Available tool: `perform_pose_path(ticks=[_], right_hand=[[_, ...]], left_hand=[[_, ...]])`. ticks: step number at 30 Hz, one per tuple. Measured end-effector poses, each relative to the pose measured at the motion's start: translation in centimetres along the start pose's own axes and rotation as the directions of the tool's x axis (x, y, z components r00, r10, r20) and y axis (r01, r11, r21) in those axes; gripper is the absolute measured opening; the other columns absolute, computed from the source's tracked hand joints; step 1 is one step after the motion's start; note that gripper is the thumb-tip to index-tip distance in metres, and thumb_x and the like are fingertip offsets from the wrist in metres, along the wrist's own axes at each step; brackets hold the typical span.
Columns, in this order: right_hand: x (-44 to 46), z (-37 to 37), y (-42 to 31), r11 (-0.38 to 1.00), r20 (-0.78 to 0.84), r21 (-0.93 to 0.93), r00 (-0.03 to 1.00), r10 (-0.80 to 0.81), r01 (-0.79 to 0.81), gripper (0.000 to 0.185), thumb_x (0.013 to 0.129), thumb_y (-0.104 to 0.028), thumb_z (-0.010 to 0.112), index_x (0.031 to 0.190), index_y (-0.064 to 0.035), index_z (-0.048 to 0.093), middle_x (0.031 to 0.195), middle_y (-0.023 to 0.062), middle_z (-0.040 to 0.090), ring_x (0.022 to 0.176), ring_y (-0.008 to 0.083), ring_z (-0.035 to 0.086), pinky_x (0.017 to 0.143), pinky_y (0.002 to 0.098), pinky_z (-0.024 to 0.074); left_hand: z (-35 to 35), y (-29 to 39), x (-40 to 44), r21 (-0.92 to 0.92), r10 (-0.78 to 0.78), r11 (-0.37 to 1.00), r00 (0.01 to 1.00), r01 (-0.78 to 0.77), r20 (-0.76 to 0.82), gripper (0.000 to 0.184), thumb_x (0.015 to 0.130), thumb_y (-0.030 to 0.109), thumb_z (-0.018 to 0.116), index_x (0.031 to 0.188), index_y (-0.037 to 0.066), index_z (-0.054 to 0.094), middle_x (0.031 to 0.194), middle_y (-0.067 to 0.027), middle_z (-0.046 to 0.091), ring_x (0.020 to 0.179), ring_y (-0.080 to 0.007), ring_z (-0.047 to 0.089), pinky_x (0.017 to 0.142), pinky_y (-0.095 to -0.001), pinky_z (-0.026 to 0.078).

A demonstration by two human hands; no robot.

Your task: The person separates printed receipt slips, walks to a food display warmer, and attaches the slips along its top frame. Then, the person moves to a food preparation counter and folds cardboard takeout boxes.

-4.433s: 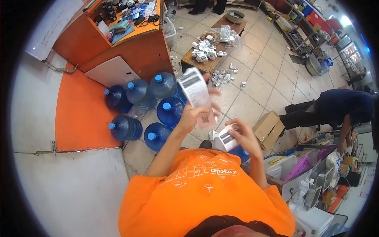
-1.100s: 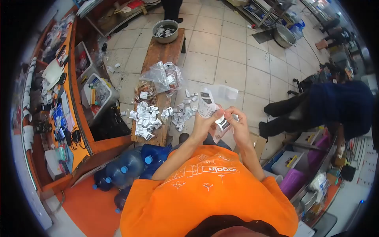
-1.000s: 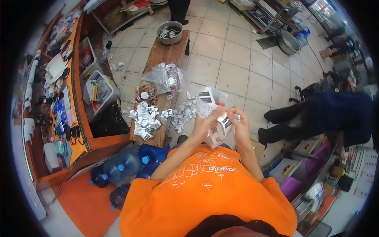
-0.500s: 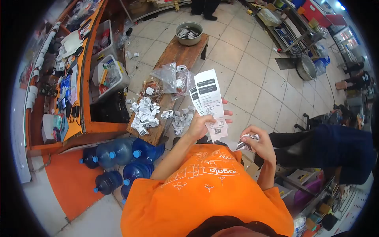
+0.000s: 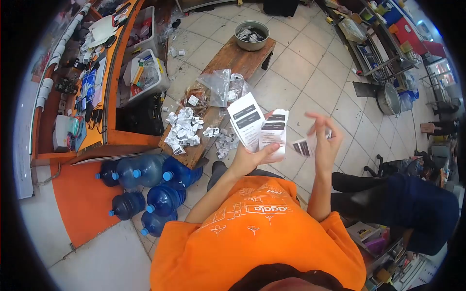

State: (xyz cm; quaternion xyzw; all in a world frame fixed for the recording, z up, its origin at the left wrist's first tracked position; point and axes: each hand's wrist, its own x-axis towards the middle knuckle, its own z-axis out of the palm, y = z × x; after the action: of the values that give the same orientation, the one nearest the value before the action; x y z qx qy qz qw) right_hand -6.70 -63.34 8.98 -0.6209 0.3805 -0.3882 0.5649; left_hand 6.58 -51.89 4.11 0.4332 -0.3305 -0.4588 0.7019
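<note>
A low wooden bench (image 5: 227, 60) is stretched across the tiled floor beyond the knees, and blue water bottles (image 5: 162, 200) are grouped on the floor to the person's left. At the bench's far end a metal pot (image 5: 252, 45) is set, with pieces that cannot be made out inside; nearer, clear plastic bags (image 5: 216, 88) and a heap of crumpled slips (image 5: 183, 130) are spread. In front of the chest, two printed strips (image 5: 245, 120) are held fanned by the left hand (image 5: 248, 159), closed with its thumb laid across the front and the lower ends gripped. By the right hand (image 5: 328, 145), partly curled with the index finger extended, a small slip (image 5: 302, 147) appears to be held; its exact contact is blurred. The paper can be judged very light, limp and easily torn or creased, perhaps inclined to slide sheet over sheet. The strips are best taken flat between thumb and fingers near the lower end, so that the print is left uncovered; the small slip is best pinched lightly at an edge.
</note>
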Motion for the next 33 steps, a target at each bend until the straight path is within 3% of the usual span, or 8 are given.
perform_pose_path(ticks=[4, 7, 11, 13, 16, 29, 32, 33], right_hand=[[-2.3, -0.5, 3.3, 0.963, 0.473, -0.270, 0.873, 0.115, 0.020, 0.015, 0.075, -0.014, 0.067, 0.080, -0.0005, 0.064, 0.068, 0.0023, 0.056, 0.056, 0.0089, 0.041, 0.062, 0.0233, 0.0377], [-3.2, -0.2, 6.5, 0.955, 0.563, -0.276, 0.824, 0.069, 0.109, 0.015, 0.074, -0.014, 0.067, 0.081, -0.0005, 0.064, 0.068, 0.0023, 0.056, 0.058, 0.0091, 0.045, 0.066, 0.0248, 0.0390], [-2.9, 1.1, 6.8, 0.956, 0.417, -0.132, 0.890, -0.185, 0.261, 0.015, 0.075, -0.013, 0.066, 0.081, 0.0013, 0.063, 0.067, 0.0036, 0.057, 0.060, 0.0103, 0.050, 0.065, 0.0250, 0.0404], [-2.9, 1.6, 5.1, 0.973, 0.297, -0.229, 0.953, 0.066, 0.004, 0.015, 0.079, -0.012, 0.062, 0.080, 0.0026, 0.062, 0.064, 0.0057, 0.059, 0.058, 0.0122, 0.055, 0.058, 0.0252, 0.0423], [-3.0, 2.5, 3.4, 0.961, 0.303, -0.268, 0.953, 0.016, 0.069, 0.015, 0.083, -0.011, 0.058, 0.080, 0.0030, 0.061, 0.061, 0.0089, 0.059, 0.050, 0.0144, 0.055, 0.049, 0.0255, 0.0417], [-3.3, 1.9, 5.1, 0.904, 0.346, -0.427, 0.929, 0.129, 0.033, 0.016, 0.086, -0.014, 0.054, 0.082, 0.0017, 0.057, 0.059, 0.0115, 0.055, 0.050, 0.0126, 0.052, 0.049, 0.0245, 0.0403], [-3.4, 2.1, 6.1, 0.975, 0.330, -0.219, 0.943, 0.034, 0.042, 0.015, 0.086, -0.013, 0.055, 0.081, 0.0010, 0.057, 0.063, 0.0071, 0.056, 0.060, 0.0082, 0.050, 0.056, 0.0223, 0.0400], [-3.8, 2.6, 6.2, 0.984, 0.284, 0.011, 0.944, 0.168, -0.178, 0.014, 0.086, -0.013, 0.056, 0.080, 0.0007, 0.057, 0.064, 0.0044, 0.055, 0.062, 0.0075, 0.050, 0.057, 0.0223, 0.0395]], left_hand=[[-0.7, 0.1, -0.4, -0.024, -0.005, 1.000, 1.000, 0.004, -0.026, 0.063, 0.078, 0.002, 0.064, 0.132, 0.002, 0.032, 0.115, -0.0073, 0.050, 0.103, -0.0131, 0.049, 0.086, -0.0272, 0.042], [-1.8, -0.7, -0.5, 0.022, -0.027, 0.999, 0.986, 0.031, -0.163, 0.060, 0.079, 0.005, 0.064, 0.131, 0.001, 0.034, 0.113, -0.0070, 0.052, 0.100, -0.0128, 0.051, 0.084, -0.0271, 0.043], [-1.8, -0.2, 0.0, -0.072, 0.060, 0.993, 0.912, -0.097, -0.407, 0.050, 0.079, 0.007, 0.065, 0.124, 0.001, 0.043, 0.101, -0.0058, 0.057, 0.089, -0.0123, 0.056, 0.077, -0.0253, 0.046], [-2.1, -0.9, -0.1, -0.237, -0.094, 0.972, 0.920, 0.001, -0.381, 0.048, 0.077, 0.008, 0.068, 0.119, -0.001, 0.047, 0.097, -0.0059, 0.059, 0.086, -0.0116, 0.057, 0.073, -0.0238, 0.047], [-0.9, -1.0, -0.3, 0.043, -0.074, 0.996, 0.980, 0.083, -0.186, 0.040, 0.076, 0.009, 0.069, 0.110, -0.003, 0.053, 0.091, -0.0065, 0.061, 0.082, -0.0113, 0.059, 0.070, -0.0237, 0.048], [-0.4, -3.1, -0.5, 0.055, -0.084, 0.993, 0.953, 0.104, -0.290, 0.020, 0.077, 0.010, 0.068, 0.092, 0.001, 0.060, 0.078, -0.0029, 0.061, 0.071, -0.0105, 0.059, 0.062, -0.0232, 0.047], [-0.7, -3.7, -0.9, 0.085, -0.189, 0.972, 0.945, 0.218, -0.266, 0.026, 0.079, 0.011, 0.067, 0.100, 0.002, 0.056, 0.081, -0.0020, 0.059, 0.073, -0.0107, 0.058, 0.064, -0.0231, 0.047], [-0.4, -4.1, -0.9, 0.086, -0.188, 0.972, 0.944, 0.218, -0.269, 0.026, 0.079, 0.011, 0.067, 0.100, 0.002, 0.056, 0.081, -0.0020, 0.059, 0.073, -0.0107, 0.058, 0.064, -0.0231, 0.047]])
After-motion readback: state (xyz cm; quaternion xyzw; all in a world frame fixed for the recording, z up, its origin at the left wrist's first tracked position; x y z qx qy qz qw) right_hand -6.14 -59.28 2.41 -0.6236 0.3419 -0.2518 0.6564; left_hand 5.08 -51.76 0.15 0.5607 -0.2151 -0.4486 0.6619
